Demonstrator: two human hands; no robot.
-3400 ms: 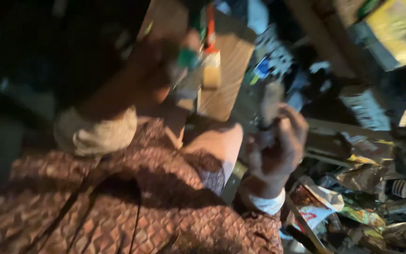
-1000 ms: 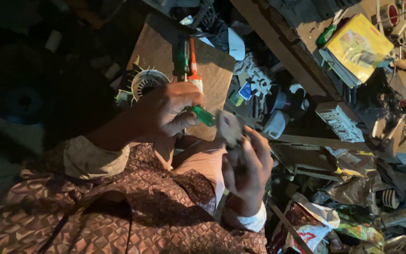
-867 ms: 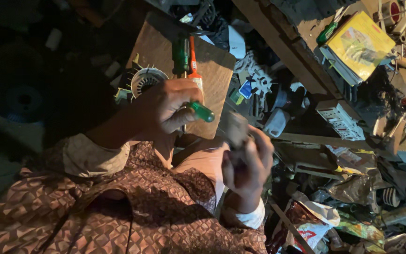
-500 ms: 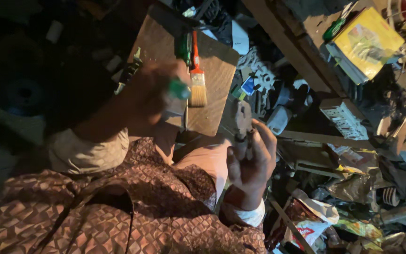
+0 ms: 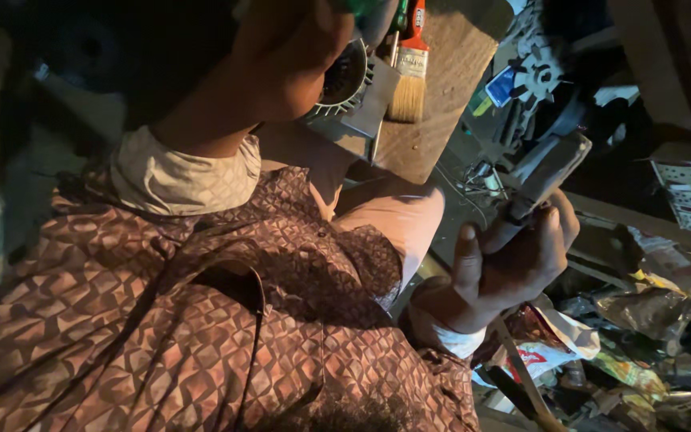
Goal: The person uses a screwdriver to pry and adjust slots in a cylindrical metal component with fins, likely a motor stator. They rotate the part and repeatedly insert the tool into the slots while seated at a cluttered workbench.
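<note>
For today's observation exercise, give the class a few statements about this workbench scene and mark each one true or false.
1. The right hand grips a flat grey metal piece. True.
2. The paintbrush lies on the wooden board. True.
3. The paintbrush is held in the left hand. False: it lies apart from that hand.
4. The person's shirt is plain white. False: it is brown and patterned.

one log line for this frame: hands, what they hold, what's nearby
left hand: raised, green-tipped item, barely visible | right hand: grips flat grey part | paintbrush on wooden board | finned round part beside brush
</note>
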